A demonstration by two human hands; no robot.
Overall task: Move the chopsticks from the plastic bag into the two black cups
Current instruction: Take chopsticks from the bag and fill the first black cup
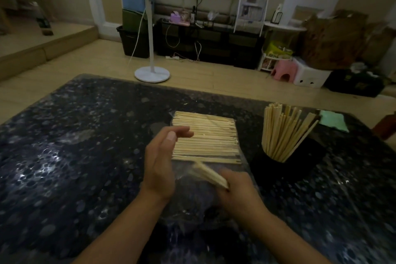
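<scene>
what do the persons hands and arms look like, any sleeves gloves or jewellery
Both forearms are bare right to the bottom edge of the head view, so no sleeves show. The left hand and the right hand wear no gloves. No ring, watch or bracelet is visible on either, though the picture is dim and slightly blurred.

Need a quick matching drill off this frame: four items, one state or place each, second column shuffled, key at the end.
Column 1:
1. left hand
2. right hand
3. black cup
4. green cloth

Column 2:
A. far right on the table
B. grips a small bundle of chopsticks
C. open, beside the flat row of chopsticks in the plastic bag
D. holds upright chopsticks

Pairs: 1-C, 2-B, 3-D, 4-A
</scene>
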